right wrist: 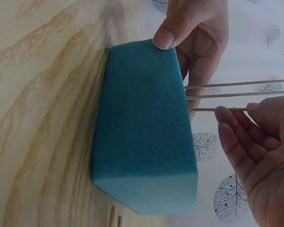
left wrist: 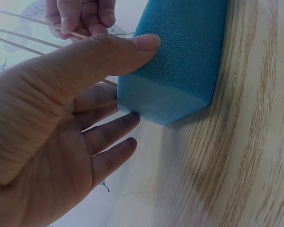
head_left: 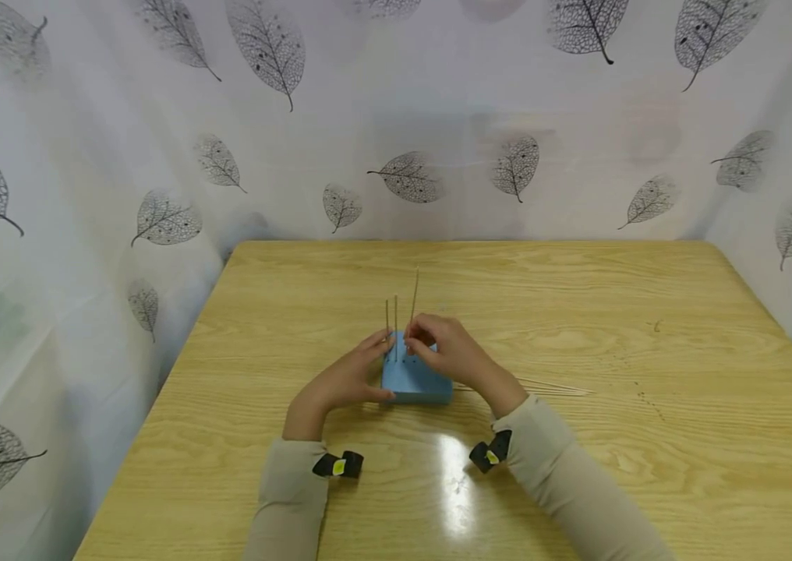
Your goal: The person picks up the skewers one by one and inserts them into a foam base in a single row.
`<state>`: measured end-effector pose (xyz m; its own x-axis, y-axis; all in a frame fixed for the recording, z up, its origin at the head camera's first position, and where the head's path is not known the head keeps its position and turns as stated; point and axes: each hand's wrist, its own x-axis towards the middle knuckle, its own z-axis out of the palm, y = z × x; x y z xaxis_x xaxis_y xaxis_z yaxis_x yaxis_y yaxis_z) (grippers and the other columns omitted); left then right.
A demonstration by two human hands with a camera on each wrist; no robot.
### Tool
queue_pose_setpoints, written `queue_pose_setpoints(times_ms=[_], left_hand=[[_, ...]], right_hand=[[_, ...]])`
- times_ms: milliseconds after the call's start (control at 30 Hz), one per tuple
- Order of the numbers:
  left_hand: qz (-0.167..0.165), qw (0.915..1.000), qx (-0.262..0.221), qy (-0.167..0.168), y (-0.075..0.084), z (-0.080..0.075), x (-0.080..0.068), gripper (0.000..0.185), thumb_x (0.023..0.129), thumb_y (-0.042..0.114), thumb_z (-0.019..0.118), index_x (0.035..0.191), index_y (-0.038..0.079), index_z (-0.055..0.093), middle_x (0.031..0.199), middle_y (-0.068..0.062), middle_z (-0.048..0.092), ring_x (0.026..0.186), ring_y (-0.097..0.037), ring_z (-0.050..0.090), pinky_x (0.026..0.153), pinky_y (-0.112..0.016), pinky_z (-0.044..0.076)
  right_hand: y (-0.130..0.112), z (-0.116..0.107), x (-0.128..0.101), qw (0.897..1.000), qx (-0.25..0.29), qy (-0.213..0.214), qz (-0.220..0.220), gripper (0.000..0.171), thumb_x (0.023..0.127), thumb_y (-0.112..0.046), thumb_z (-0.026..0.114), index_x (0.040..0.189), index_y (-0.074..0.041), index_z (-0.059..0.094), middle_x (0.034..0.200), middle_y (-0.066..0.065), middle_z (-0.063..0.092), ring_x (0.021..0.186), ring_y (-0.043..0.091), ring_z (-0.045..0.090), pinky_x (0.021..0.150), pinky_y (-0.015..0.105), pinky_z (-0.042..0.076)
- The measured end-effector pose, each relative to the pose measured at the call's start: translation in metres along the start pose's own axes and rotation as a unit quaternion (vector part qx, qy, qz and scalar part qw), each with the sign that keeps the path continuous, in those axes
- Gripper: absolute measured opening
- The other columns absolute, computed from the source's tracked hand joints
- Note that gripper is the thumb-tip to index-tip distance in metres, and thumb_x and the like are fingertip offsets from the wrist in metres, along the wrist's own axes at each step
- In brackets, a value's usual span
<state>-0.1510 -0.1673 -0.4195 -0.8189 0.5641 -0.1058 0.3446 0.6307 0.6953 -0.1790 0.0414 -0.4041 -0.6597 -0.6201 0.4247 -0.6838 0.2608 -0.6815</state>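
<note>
A blue foam block (head_left: 418,379) with small dark holes in its top rests on the table. My left hand (head_left: 345,377) grips its left side, with the thumb (left wrist: 146,42) on the front face and other fingers toward the back. Two thin wooden sticks (head_left: 396,315) stand upright in the block near that hand. Above the block, my right hand (head_left: 450,348) pinches a third stick (head_left: 415,294) between thumb and fingertips. This stick tilts slightly to the right. In the right wrist view, the lower end of the pinched stick (right wrist: 203,109) meets the block's top edge; whether it sits in a hole is hidden.
Several loose sticks (head_left: 557,387) lie on the wooden table (head_left: 648,467) to the right of the block, partly under my right forearm. A pale curtain (head_left: 452,93) printed with leaves hangs behind the table and along its sides.
</note>
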Motion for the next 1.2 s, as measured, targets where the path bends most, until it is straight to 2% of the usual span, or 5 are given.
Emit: queue_pose_setpoints(times_ms=[300,533,833,1033,1200], left_hand=[[-0.002,0.9999,0.01,-0.003,0.0,0.0,0.001,0.087,0.075,0.026,0.073,0.143,0.009,0.021,0.151,-0.006,0.011,0.135,-0.022,0.017,0.106,-0.041,0.025],[-0.005,0.9999,0.014,0.001,0.001,0.001,0.001,0.088,0.075,0.026,0.074,0.143,0.009,0.022,0.151,-0.006,0.01,0.136,-0.021,0.015,0.107,-0.04,0.023],[-0.005,0.9999,0.014,0.0,0.002,0.001,0.001,0.087,0.075,0.026,0.073,0.143,0.008,0.021,0.151,-0.006,0.009,0.136,-0.02,0.013,0.107,-0.04,0.023],[-0.002,0.9997,0.024,0.002,0.004,0.001,0.001,0.087,0.075,0.027,0.073,0.143,0.008,0.021,0.151,-0.006,0.01,0.136,-0.021,0.014,0.107,-0.04,0.024],[-0.008,0.9995,0.03,0.003,0.004,0.002,0.0,0.087,0.075,0.027,0.073,0.143,0.008,0.021,0.151,-0.007,0.01,0.136,-0.022,0.015,0.106,-0.04,0.025]], right_hand=[[0.002,0.007,-0.003,0.997,-0.07,0.009,0.02,0.004,0.087,-0.008,0.058,0.085,-0.005,0.059,0.079,0.001,0.06,0.069,0.009,0.054,0.059,0.022,0.046],[0.005,0.011,-0.005,0.996,-0.079,0.011,0.03,0.004,0.085,-0.008,0.061,0.081,-0.007,0.06,0.079,0.001,0.059,0.07,0.01,0.052,0.06,0.022,0.045],[0.008,0.016,-0.008,0.991,-0.128,0.0,0.033,0.004,0.084,-0.012,0.063,0.08,-0.01,0.061,0.08,-0.001,0.058,0.072,0.011,0.051,0.064,0.024,0.044],[0.011,0.017,-0.009,0.989,-0.144,0.008,0.016,0.004,0.082,-0.01,0.065,0.08,-0.01,0.062,0.079,-0.001,0.056,0.076,0.012,0.051,0.067,0.028,0.045],[0.011,0.018,-0.009,0.989,-0.146,-0.002,0.012,0.004,0.082,-0.012,0.065,0.08,-0.009,0.063,0.08,-0.001,0.056,0.077,0.012,0.051,0.068,0.028,0.045]])
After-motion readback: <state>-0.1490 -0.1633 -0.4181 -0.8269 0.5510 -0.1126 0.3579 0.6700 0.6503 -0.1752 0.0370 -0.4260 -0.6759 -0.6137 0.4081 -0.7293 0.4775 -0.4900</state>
